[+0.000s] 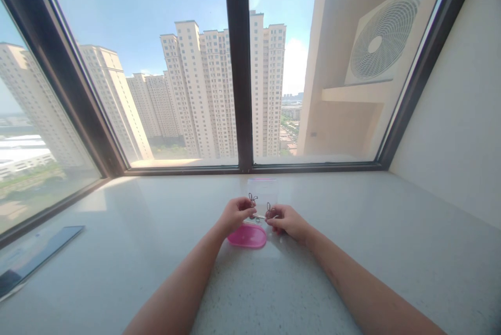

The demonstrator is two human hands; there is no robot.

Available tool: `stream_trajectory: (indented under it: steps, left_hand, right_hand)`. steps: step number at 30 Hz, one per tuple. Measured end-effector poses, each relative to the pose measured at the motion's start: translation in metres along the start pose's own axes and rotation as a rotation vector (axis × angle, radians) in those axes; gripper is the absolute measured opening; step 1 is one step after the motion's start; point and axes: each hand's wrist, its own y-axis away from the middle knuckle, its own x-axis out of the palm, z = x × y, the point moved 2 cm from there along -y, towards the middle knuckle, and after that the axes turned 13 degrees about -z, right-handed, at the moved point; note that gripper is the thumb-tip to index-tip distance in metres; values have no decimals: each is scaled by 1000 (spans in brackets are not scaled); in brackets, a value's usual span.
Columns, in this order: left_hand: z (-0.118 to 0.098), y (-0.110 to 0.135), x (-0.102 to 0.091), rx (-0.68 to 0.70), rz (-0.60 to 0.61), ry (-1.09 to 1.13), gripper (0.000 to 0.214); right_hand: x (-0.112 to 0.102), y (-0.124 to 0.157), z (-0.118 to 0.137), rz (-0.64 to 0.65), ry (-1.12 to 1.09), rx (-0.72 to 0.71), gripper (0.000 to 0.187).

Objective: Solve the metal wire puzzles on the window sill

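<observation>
My left hand [238,212] is closed in a pinch on a small piece with thin dark loops [252,197] that stick up above the fingertips. Opposite it, my right hand [287,221] pinches a similar dark looped piece [268,206]. What exactly these pieces are is too small to tell. A thin pale strip [258,215] shows between the two hands, with a small ring-like shape just under it. Below the hands, a pink oval tray or lid [247,237] lies on the pale countertop [250,288]; my left hand and wrist partly cover its upper left edge.
Behind the hands lies what looks like a clear plastic bag [263,184] with a pink line along its top. At the far left is a flat dark-screened device [41,256]. A dark window frame [245,116] borders the countertop's far side, and a white wall [457,100] stands at right.
</observation>
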Motion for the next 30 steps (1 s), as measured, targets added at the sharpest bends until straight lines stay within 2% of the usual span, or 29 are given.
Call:
stream_trajectory:
  steps: [5, 13, 17, 22, 25, 28, 30]
  left_hand:
    - [-9, 1, -4, -20, -24, -28, 22]
    - [-11, 6, 8, -25, 32, -52, 17]
    - [-10, 9, 8, 46, 38, -167, 14]
    - [-9, 12, 10, 97, 41, -264, 10]
    - [-7, 10, 10, -31, 37, -196, 10]
    - [-6, 8, 7, -226, 33, -84, 17]
    - [-6, 8, 5, -291, 58, -19, 23]
  right_hand:
    - [3, 2, 4, -4, 23, -22, 24]
    - [5, 4, 6, 6, -25, -10, 28]
    - [5, 4, 5, 25, -65, 50, 34]
    - [5, 3, 4, 23, -52, 41, 36]
    - [4, 3, 5, 12, -32, 30, 35]
    - [3, 4, 6, -7, -15, 17, 33]
    - [1, 4, 6, -16, -6, 11, 31]
